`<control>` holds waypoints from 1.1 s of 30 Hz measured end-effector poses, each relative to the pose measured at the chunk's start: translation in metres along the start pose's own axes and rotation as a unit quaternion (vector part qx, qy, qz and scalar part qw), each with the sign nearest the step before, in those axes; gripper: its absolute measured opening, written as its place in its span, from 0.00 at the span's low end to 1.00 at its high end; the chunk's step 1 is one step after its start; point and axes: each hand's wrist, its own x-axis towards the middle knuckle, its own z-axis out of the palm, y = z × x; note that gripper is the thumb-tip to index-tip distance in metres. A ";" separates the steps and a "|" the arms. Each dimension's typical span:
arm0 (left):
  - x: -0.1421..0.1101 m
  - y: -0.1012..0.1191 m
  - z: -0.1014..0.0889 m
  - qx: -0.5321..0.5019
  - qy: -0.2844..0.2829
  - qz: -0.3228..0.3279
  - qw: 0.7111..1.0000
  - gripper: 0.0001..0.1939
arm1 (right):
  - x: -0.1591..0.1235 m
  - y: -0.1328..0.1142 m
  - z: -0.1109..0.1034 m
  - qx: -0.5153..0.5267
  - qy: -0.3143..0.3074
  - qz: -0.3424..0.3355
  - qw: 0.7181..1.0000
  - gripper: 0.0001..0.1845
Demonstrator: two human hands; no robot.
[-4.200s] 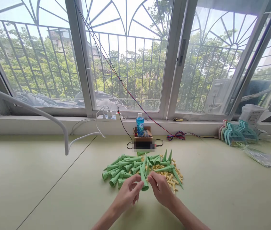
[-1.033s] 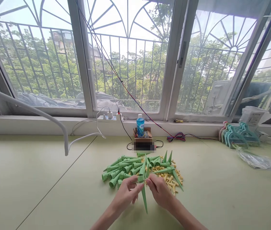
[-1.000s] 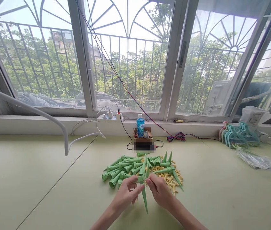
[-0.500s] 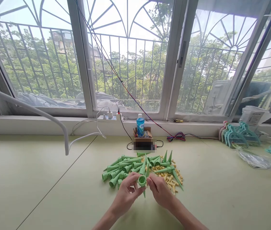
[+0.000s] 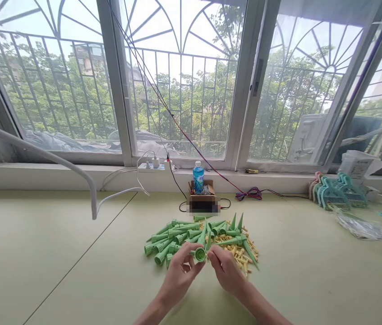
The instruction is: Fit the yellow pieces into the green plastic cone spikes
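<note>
My left hand (image 5: 181,267) is closed around a green plastic plant-watering spike (image 5: 200,254), its round open end turned toward me. Fingers and thumb grip it from the left. My right hand (image 5: 226,266) is pinched shut against the right side of that open end; what its fingertips hold is too small and hidden to make out. Just beyond my hands lies a pile of similar green spikes (image 5: 163,239), some with toothed collars, most pointing in different directions. To the right, small yellow pegs (image 5: 243,259) lie heaped, partly under several green spikes.
Behind the pile stands a small cardboard box (image 5: 207,186) with a blue bottle (image 5: 198,177). A coiled cable (image 5: 249,193) lies to its right. Teal hangers (image 5: 334,192) and a clear plastic bag (image 5: 363,228) are at far right. A white tube (image 5: 93,194) hangs at left.
The held spike has tilted so its open end faces me more directly; a green tip seen below it earlier no longer shows. Both hands stay nearly in place.
</note>
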 end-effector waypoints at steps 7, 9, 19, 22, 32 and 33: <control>0.006 -0.006 0.000 -0.092 0.001 -0.084 0.992 0.20 | 0.000 -0.003 -0.002 0.019 0.034 -0.018 0.999 0.19; 0.007 -0.007 0.001 -0.112 -0.023 -0.116 0.987 0.24 | 0.001 -0.004 -0.003 0.021 0.034 -0.022 0.999 0.18; 0.010 -0.010 0.001 -0.188 -0.057 -0.184 0.963 0.33 | 0.003 -0.005 -0.003 0.016 0.008 -0.039 0.999 0.17; 0.009 -0.008 0.000 -0.185 -0.064 -0.183 0.964 0.31 | 0.003 -0.004 -0.003 0.022 0.006 -0.035 0.999 0.18; 0.006 -0.003 -0.002 -0.172 -0.086 -0.157 0.969 0.26 | 0.003 -0.005 -0.005 0.031 -0.002 -0.011 0.999 0.19; 0.006 -0.003 -0.002 -0.170 -0.086 -0.156 0.969 0.26 | 0.003 -0.005 -0.005 0.029 -0.003 -0.009 1.000 0.19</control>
